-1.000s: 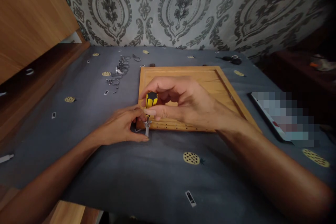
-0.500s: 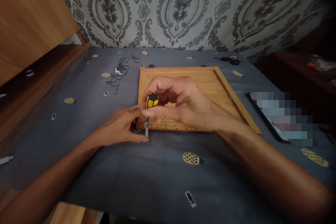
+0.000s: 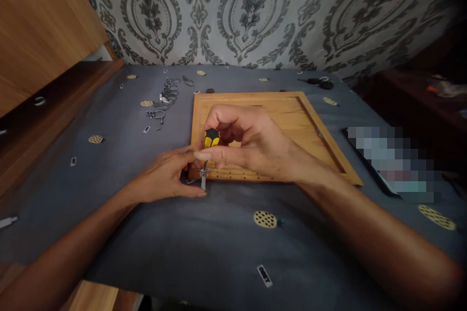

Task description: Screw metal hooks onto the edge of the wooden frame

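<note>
My right hand (image 3: 248, 143) is closed around the yellow and black handle of a screwdriver (image 3: 211, 139), which points down. Its shaft reaches the top of a small grey metal hook (image 3: 203, 180) at the near left corner of a wooden board (image 3: 262, 175). With thumb below and fingers above, my left hand (image 3: 171, 175) pinches the hook steady. The screwdriver's tip and any screw under it are too small to make out. Several small dark holes run along the board's near edge.
Several loose metal hooks (image 3: 170, 90) lie on the blue patterned cloth (image 3: 226, 248) at the back left. A dark-handled tool (image 3: 321, 82) lies at the back right, and a phone (image 3: 375, 165) with a blurred screen is on the right. A wooden cabinet (image 3: 47, 24) stands at the left.
Almost nothing differs. My right hand has turned very slightly on the screwdriver; my left hand and the hook stay in place.
</note>
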`<state>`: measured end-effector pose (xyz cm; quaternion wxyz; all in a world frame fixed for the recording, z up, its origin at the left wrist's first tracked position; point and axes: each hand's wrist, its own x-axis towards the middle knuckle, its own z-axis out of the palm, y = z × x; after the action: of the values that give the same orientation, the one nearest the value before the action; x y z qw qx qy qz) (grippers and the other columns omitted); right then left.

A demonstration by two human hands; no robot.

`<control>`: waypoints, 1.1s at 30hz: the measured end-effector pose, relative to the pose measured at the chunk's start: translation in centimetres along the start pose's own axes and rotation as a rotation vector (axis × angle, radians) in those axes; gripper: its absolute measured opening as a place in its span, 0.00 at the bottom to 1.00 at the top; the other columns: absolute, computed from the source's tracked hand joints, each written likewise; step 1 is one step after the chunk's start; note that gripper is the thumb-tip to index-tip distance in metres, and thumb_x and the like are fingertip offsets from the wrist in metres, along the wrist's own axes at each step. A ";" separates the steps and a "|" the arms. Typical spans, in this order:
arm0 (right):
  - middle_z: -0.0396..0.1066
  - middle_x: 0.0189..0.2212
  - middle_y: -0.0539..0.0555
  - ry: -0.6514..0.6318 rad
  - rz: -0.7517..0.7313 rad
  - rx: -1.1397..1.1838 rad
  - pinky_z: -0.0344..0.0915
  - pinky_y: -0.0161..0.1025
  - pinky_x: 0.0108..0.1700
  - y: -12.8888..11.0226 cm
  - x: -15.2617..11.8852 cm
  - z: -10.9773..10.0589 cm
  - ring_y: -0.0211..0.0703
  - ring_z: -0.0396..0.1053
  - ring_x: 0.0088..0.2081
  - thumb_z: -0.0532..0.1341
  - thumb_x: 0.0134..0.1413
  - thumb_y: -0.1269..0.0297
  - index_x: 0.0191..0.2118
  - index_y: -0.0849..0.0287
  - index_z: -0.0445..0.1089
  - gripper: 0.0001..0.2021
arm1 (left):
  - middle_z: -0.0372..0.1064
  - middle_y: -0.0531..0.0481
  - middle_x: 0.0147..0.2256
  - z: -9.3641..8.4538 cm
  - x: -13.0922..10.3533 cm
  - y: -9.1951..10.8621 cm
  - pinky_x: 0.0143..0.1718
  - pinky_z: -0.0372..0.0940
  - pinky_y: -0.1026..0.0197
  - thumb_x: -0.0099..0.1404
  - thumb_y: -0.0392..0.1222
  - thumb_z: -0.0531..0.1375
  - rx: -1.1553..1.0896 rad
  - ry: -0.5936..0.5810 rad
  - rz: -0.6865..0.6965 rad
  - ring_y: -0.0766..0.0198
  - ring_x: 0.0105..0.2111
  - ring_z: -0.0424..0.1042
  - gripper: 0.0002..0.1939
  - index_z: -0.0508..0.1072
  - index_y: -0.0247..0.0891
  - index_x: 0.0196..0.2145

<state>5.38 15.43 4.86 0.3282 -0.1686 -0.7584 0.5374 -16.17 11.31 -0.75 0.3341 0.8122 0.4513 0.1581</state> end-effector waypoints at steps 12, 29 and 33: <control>0.65 0.23 0.43 0.062 -0.008 -0.068 0.59 0.31 0.24 0.3 0.0 0.2 0.30 0.62 0.22 0.72 0.55 0.54 0.30 0.57 0.59 0.21 | 0.67 0.54 0.34 -0.1 0.1 0.1 0.33 0.61 0.61 0.59 0.54 0.70 -0.010 0.012 0.012 0.62 0.33 0.66 0.18 0.74 0.41 0.41; 0.66 0.23 0.44 0.041 -0.018 -0.064 0.59 0.30 0.24 0.4 0.1 0.1 0.30 0.63 0.22 0.71 0.56 0.58 0.31 0.58 0.61 0.17 | 0.69 0.53 0.37 0.1 0.0 -0.1 0.36 0.64 0.60 0.60 0.54 0.69 -0.006 0.021 0.022 0.60 0.36 0.68 0.18 0.73 0.42 0.43; 0.70 0.28 0.45 -0.054 -0.013 -0.057 0.66 0.29 0.29 -0.2 0.0 -0.4 0.31 0.69 0.26 0.67 0.60 0.67 0.42 0.61 0.69 0.08 | 0.68 0.53 0.36 0.1 0.1 -0.1 0.33 0.62 0.61 0.60 0.52 0.70 0.015 0.016 0.019 0.62 0.34 0.67 0.17 0.72 0.40 0.40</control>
<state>5.67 15.65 5.10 0.3064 -0.1584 -0.7829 0.5178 -16.16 11.38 -0.86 0.3228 0.8177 0.4474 0.1644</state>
